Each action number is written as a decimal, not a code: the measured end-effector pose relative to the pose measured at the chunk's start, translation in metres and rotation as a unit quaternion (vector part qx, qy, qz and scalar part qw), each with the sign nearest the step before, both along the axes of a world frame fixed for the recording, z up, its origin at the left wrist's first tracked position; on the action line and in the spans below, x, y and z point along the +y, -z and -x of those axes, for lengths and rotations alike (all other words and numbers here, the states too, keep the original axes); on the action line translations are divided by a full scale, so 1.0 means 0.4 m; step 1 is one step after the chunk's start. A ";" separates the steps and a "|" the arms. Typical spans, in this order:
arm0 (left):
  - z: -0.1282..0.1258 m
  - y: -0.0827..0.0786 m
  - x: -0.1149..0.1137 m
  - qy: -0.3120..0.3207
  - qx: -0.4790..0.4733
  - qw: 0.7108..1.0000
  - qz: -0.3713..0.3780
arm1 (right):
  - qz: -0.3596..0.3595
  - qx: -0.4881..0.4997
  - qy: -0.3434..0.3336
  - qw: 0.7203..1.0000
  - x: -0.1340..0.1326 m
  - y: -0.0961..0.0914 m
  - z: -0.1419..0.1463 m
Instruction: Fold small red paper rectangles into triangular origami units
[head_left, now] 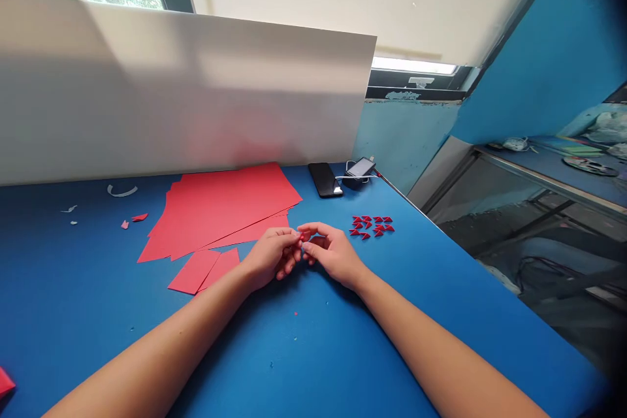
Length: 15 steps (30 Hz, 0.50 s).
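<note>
Over the middle of the blue table, my left hand (275,252) pinches a small red paper piece (302,237) between thumb and fingers. My right hand (332,253) closes on the same piece from the other side, the fingertips of both hands nearly meeting. Most of the paper is hidden by the fingers, so its folds do not show. Right of my right hand lie several small folded red paper triangles (372,226), set in loose rows. To the left of my left hand are red paper rectangles (196,271), partly behind my forearm.
Large red paper sheets (225,209) lie stacked at the back of the blue table (304,366). Behind them stands a white board (186,91). A black phone (325,179) and a cabled device (360,170) sit near the right edge. Paper scraps (140,217) lie left.
</note>
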<state>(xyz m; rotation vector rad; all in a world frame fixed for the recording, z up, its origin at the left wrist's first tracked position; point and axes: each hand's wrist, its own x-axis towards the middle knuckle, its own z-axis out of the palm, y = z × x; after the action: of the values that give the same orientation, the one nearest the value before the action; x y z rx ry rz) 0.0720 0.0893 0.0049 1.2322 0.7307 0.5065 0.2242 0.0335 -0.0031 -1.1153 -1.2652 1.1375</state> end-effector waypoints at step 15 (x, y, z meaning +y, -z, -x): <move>-0.010 0.005 -0.036 -0.030 0.004 0.994 -0.110 | -0.086 -0.139 0.128 0.978 0.006 0.002 0.013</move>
<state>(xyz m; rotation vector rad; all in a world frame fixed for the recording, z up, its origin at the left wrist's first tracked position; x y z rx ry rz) 0.0758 0.0748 0.0030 1.4204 0.7348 0.6446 0.2190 0.0357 -0.0037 -1.2948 -1.3579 0.6831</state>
